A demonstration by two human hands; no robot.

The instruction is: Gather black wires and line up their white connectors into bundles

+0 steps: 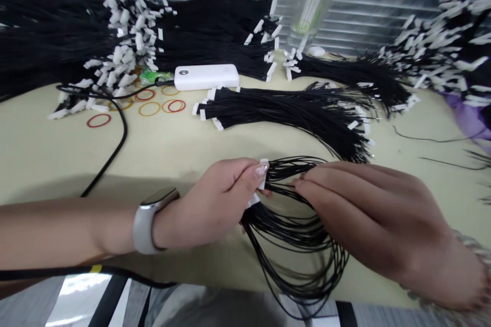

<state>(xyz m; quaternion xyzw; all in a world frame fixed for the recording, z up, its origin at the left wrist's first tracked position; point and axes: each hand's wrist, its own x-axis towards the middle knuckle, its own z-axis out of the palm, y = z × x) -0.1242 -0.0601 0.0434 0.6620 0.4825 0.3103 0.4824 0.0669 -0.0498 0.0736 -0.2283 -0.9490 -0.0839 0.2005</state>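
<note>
My left hand, with a grey watch on its wrist, is closed on the white connector ends of a small bundle of thin black wires. The wires loop down toward the table's front edge. My right hand lies over the same bundle just right of the connectors, fingers together and pinching the strands near the left thumb.
A longer bundle of black wires with white connectors lies behind the hands. Big heaps of such wires fill the back and right. A white power bank, its black cable, coloured rubber bands and a clear bottle stand behind.
</note>
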